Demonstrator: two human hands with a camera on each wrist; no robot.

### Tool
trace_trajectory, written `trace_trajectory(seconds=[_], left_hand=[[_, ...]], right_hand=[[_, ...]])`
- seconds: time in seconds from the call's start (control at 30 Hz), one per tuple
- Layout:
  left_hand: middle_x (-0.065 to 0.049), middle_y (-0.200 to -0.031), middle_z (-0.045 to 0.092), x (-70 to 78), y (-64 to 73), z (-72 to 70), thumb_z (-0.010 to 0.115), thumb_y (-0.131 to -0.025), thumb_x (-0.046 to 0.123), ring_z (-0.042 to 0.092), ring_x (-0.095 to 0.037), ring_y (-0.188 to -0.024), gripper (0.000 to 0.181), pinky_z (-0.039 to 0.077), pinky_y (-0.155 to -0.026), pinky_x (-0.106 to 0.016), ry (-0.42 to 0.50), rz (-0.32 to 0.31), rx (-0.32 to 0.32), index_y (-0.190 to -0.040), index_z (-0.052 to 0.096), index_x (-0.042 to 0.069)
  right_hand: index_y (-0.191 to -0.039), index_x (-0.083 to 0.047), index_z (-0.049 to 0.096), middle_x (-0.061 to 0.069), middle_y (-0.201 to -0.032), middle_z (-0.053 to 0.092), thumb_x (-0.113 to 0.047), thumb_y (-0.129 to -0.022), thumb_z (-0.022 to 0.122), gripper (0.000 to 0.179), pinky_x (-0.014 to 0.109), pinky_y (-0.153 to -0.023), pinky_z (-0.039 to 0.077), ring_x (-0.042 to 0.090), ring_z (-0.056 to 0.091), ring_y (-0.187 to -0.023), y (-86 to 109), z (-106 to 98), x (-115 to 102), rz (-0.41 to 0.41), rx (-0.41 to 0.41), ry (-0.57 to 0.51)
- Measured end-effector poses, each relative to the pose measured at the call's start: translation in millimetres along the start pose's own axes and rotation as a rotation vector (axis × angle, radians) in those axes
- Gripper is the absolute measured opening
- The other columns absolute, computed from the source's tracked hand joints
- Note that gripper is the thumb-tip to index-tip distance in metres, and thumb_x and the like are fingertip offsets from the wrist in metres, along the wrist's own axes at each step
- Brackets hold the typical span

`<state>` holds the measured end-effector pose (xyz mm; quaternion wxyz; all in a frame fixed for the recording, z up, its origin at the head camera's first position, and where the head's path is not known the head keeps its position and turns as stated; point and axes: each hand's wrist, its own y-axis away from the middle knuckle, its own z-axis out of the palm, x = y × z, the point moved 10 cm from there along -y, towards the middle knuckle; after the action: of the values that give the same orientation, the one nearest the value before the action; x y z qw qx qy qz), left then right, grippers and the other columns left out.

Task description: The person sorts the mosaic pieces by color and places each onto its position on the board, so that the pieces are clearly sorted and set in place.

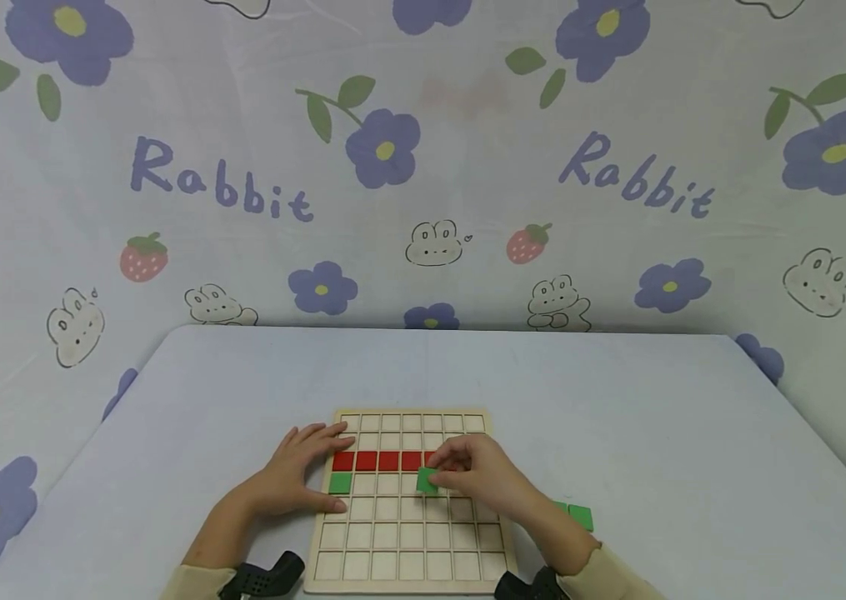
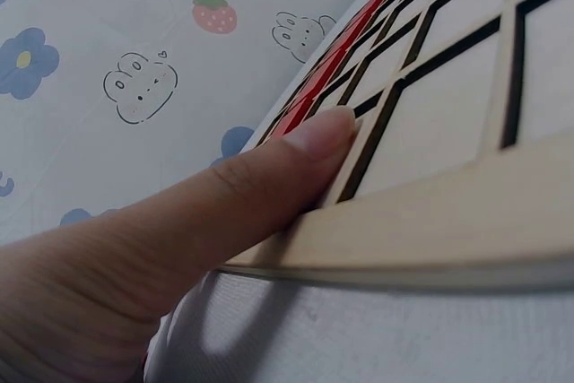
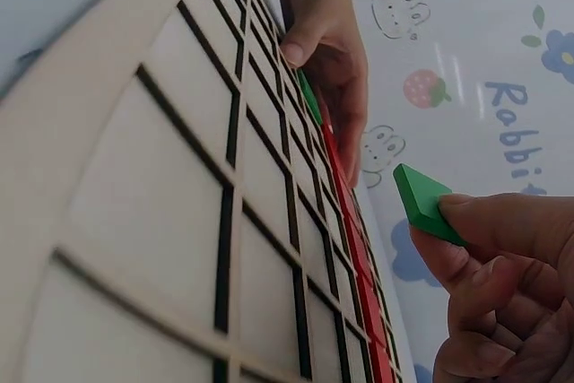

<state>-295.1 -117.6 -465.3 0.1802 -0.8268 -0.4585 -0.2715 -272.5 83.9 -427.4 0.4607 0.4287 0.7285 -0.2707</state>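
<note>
Green tile (image 1: 426,481) pinched in right hand (image 1: 478,473) above the board (image 1: 382,537); right end of red row (image 1: 388,461) hidden by fingers in head view. Board's left edge touched by spread left hand (image 1: 289,473). Off its right edge, green pieces (image 1: 581,517) partly covered by forearm (image 1: 556,532).

Right end of the red row (image 1: 388,461) lost behind the right hand (image 1: 478,475)
In the head view's lower middle, that hand covers cells of the board (image 1: 398,536), so the red pieces cannot be counted; at lower right the forearm (image 1: 553,525) partly hides the loose green tiles (image 1: 581,517), their number unclear; the bottom edge cuts both sleeves (image 1: 193,581) and black wrist devices (image 1: 265,579). In the left wrist view only the left hand's (image 1: 295,471) thumb shows, and the board runs off at upper right. In the right wrist view fingers hide part of the pinched green tile (image 3: 423,204), and a dark smudge (image 3: 31,56) at upper left is too blurred to name.
</note>
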Motion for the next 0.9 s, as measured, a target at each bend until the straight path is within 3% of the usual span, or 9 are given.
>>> trace_trajectory(seconds=[0.47, 0.67, 0.9], left_hand=[[-0.007, -0.150, 0.034, -0.1, 0.1, 0.0, 0.080, -0.064, 0.051, 0.021, -0.037, -0.139, 0.085, 0.002, -0.111, -0.064, -0.001, -0.006, 0.001, -0.136, 0.048, 0.019], [-0.006, -0.151, 0.033, 0.7, 0.9, -0.9, 0.079, -0.064, 0.051, 0.020, -0.037, -0.139, 0.085, 0.001, -0.111, -0.063, 0.007, -0.003, 0.002, -0.136, 0.048, 0.018], [-0.007, -0.151, 0.032, 1.4, 2.6, -0.7, 0.079, -0.064, 0.051, 0.019, -0.038, -0.140, 0.085, 0.001, -0.111, -0.063, 0.011, 0.009, -0.002, -0.136, 0.048, 0.017]], right_hand=[[-0.091, -0.001, 0.068, 0.006, -0.079, 0.064, -0.010, -0.081, 0.070, 0.013, 0.016, -0.048, 0.040, 0.009, 0.048, -0.062, -21.5, 17.6, -2.3, 0.033, 0.029, -0.024], [-0.090, -0.001, 0.068, 0.007, -0.079, 0.064, -0.009, -0.082, 0.070, 0.012, 0.018, -0.052, 0.043, 0.009, 0.051, -0.064, -31.0, 26.0, -5.7, 0.004, 0.038, -0.006], [-0.090, -0.003, 0.069, 0.005, -0.082, 0.066, -0.010, -0.082, 0.070, 0.011, 0.020, -0.052, 0.046, 0.010, 0.054, -0.067, -38.5, 35.1, -9.1, 0.011, 0.009, -0.022]])
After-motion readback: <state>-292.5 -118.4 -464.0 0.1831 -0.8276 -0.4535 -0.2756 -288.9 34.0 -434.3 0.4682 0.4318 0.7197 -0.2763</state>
